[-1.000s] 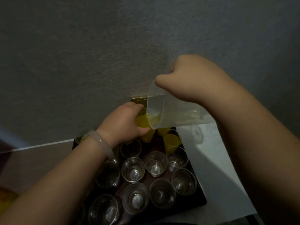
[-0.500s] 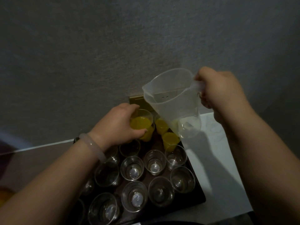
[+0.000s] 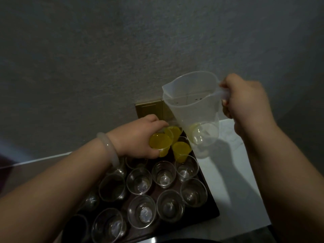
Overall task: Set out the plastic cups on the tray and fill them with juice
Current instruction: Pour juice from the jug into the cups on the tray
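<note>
Yellow juice cup (image 3: 159, 144) gripped by left hand (image 3: 138, 137).

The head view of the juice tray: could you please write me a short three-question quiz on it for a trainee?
1. True or false: the translucent plastic jug gripped by the right hand is nearly empty.
2. What does the left hand grip? A) a metal spoon B) a clear plastic cup of yellow juice C) a folded cloth
3. Fill in: the clear plastic cups in the near rows of the dark rectangular tray are all ____.
Key: 1 true; 2 B; 3 empty.
</note>
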`<move>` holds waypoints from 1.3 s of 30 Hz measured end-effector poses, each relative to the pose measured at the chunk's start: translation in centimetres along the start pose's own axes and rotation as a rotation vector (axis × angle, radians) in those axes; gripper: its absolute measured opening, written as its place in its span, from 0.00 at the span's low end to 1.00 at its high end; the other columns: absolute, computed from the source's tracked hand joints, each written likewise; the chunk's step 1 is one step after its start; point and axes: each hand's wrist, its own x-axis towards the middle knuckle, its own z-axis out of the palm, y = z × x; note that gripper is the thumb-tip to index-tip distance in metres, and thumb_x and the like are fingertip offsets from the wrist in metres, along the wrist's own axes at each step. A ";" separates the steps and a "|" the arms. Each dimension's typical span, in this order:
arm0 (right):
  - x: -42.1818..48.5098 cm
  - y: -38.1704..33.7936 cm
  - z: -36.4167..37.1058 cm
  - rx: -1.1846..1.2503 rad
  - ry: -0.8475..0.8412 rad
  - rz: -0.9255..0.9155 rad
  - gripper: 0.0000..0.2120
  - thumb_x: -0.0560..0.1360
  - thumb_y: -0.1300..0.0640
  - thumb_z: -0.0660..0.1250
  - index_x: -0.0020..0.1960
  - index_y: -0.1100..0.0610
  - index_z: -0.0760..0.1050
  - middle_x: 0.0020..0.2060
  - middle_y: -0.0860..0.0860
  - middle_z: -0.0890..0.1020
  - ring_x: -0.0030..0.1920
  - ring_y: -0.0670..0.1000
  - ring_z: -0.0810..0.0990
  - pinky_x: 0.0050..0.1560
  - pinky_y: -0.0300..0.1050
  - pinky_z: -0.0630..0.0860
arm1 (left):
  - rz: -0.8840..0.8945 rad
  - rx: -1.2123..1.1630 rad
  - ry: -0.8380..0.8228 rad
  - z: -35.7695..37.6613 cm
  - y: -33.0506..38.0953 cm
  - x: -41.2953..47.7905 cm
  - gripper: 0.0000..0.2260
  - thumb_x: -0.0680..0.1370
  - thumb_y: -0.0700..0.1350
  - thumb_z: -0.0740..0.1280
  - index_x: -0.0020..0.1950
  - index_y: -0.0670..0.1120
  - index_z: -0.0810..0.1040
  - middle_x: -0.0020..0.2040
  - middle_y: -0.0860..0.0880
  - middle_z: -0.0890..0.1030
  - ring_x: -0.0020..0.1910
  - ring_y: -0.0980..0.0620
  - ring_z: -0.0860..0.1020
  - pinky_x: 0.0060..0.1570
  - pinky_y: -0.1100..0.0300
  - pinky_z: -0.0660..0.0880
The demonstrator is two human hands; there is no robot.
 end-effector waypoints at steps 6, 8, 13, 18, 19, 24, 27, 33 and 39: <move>0.0 0.6 0.0 0.017 0.011 0.004 0.16 0.64 0.50 0.62 0.20 0.55 0.69 0.19 0.49 0.66 0.25 0.51 0.63 0.32 0.50 0.61 | 0.034 0.077 -0.055 0.7 -0.3 1.0 0.37 0.70 0.54 0.73 0.75 0.54 0.59 0.65 0.54 0.64 0.50 0.59 0.68 0.45 0.67 0.71; 0.0 0.7 0.2 0.022 0.013 0.000 0.16 0.65 0.50 0.62 0.21 0.55 0.68 0.20 0.50 0.66 0.26 0.51 0.63 0.34 0.51 0.61 | 0.037 0.102 -0.071 0.9 -0.3 1.2 0.37 0.70 0.54 0.73 0.75 0.54 0.59 0.65 0.54 0.64 0.47 0.59 0.68 0.42 0.68 0.68; -0.2 0.4 0.6 -0.109 -0.048 -0.110 0.18 0.66 0.50 0.62 0.27 0.63 0.67 0.26 0.57 0.65 0.30 0.54 0.63 0.32 0.59 0.67 | 0.062 0.135 -0.083 1.3 -0.5 1.6 0.35 0.70 0.53 0.73 0.74 0.54 0.61 0.66 0.53 0.65 0.49 0.59 0.66 0.46 0.66 0.69; 0.0 0.0 0.9 -0.121 -0.055 -0.148 0.20 0.66 0.49 0.61 0.31 0.67 0.66 0.27 0.58 0.65 0.30 0.54 0.62 0.32 0.61 0.66 | 0.093 0.162 -0.114 1.5 -0.8 1.8 0.35 0.71 0.53 0.72 0.74 0.54 0.60 0.67 0.54 0.65 0.60 0.56 0.68 0.51 0.66 0.68; 0.0 0.0 0.9 -0.120 -0.056 -0.142 0.19 0.66 0.49 0.61 0.31 0.67 0.66 0.27 0.57 0.65 0.30 0.55 0.62 0.32 0.61 0.67 | 0.096 0.175 -0.123 1.5 -0.9 1.8 0.35 0.71 0.53 0.72 0.74 0.54 0.59 0.67 0.54 0.65 0.62 0.56 0.67 0.51 0.66 0.68; 0.3 0.2 1.1 -0.143 -0.070 -0.150 0.19 0.69 0.52 0.61 0.31 0.68 0.65 0.26 0.59 0.67 0.31 0.56 0.63 0.35 0.63 0.68 | 0.137 0.255 -0.158 1.6 -1.2 2.2 0.35 0.71 0.53 0.72 0.74 0.53 0.61 0.68 0.52 0.67 0.65 0.53 0.66 0.59 0.60 0.70; 0.5 0.5 1.1 -0.116 -0.072 -0.124 0.21 0.66 0.50 0.61 0.31 0.69 0.65 0.28 0.59 0.66 0.31 0.56 0.63 0.34 0.63 0.68 | 0.163 0.291 -0.172 1.9 -1.4 2.5 0.33 0.71 0.52 0.71 0.73 0.53 0.62 0.67 0.52 0.68 0.65 0.52 0.66 0.58 0.60 0.69; 0.5 1.1 0.9 -0.125 -0.065 -0.114 0.21 0.64 0.49 0.61 0.30 0.69 0.65 0.27 0.59 0.66 0.30 0.55 0.62 0.32 0.62 0.67 | 0.213 0.352 -0.190 3.0 -1.8 3.2 0.32 0.72 0.51 0.70 0.73 0.55 0.62 0.69 0.53 0.68 0.67 0.52 0.64 0.60 0.59 0.67; 0.3 1.5 0.8 -0.142 -0.085 -0.134 0.20 0.65 0.49 0.61 0.31 0.68 0.65 0.26 0.60 0.65 0.29 0.56 0.62 0.33 0.62 0.66 | 0.233 0.374 -0.231 4.1 -2.2 3.3 0.31 0.73 0.51 0.69 0.73 0.54 0.63 0.70 0.53 0.68 0.70 0.50 0.60 0.63 0.55 0.67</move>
